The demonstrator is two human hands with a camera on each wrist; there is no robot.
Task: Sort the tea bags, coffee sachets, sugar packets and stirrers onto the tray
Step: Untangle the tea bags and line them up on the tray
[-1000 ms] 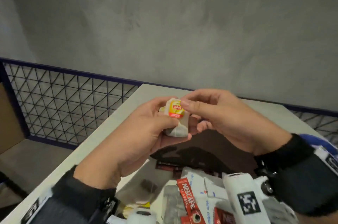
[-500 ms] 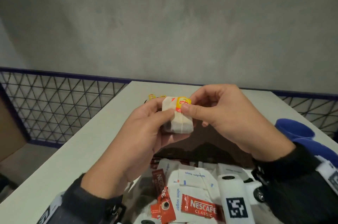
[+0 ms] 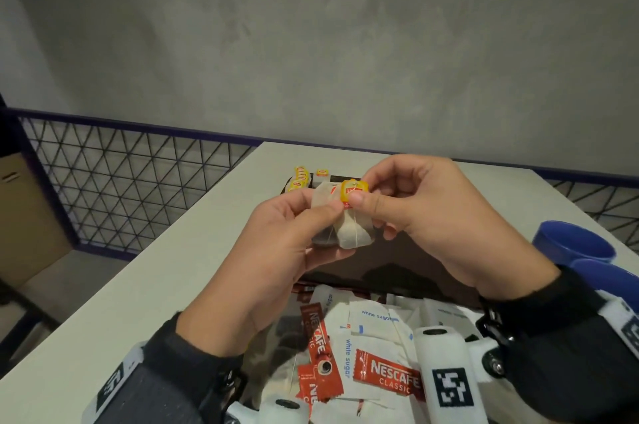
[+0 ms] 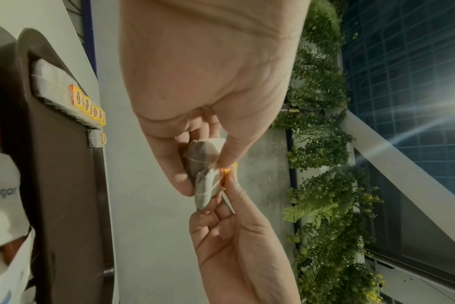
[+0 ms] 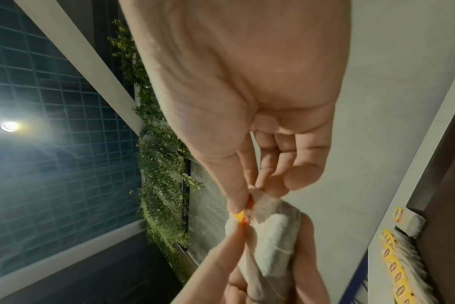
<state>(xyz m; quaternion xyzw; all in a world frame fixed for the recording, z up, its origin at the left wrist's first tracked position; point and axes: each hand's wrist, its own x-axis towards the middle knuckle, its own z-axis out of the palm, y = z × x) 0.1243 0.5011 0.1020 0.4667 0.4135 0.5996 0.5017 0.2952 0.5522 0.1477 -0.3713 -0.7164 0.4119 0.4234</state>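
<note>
Both hands hold tea bags (image 3: 349,228) above the dark brown tray (image 3: 415,261). My left hand (image 3: 297,233) grips the pale bags (image 4: 201,164) between thumb and fingers. My right hand (image 3: 408,202) pinches the yellow and red tag (image 3: 353,191) at the top of one bag (image 5: 275,236). A row of tea bags with yellow tags (image 3: 301,178) lies at the tray's far left corner (image 4: 65,102). White sugar packets (image 3: 373,323) and red coffee sachets (image 3: 387,375) lie in a heap near me.
The tray sits on a white table (image 3: 166,278) that ends at a grey wall. Two blue cups (image 3: 577,243) stand at the right. A black wire mesh fence (image 3: 121,181) runs along the left, with a cardboard box (image 3: 24,216) beyond it.
The head view has tilted down, so the sorted tea bags and the blue cups now show. Both hands stay together on the tea bags, and the tag has turned more upright.
</note>
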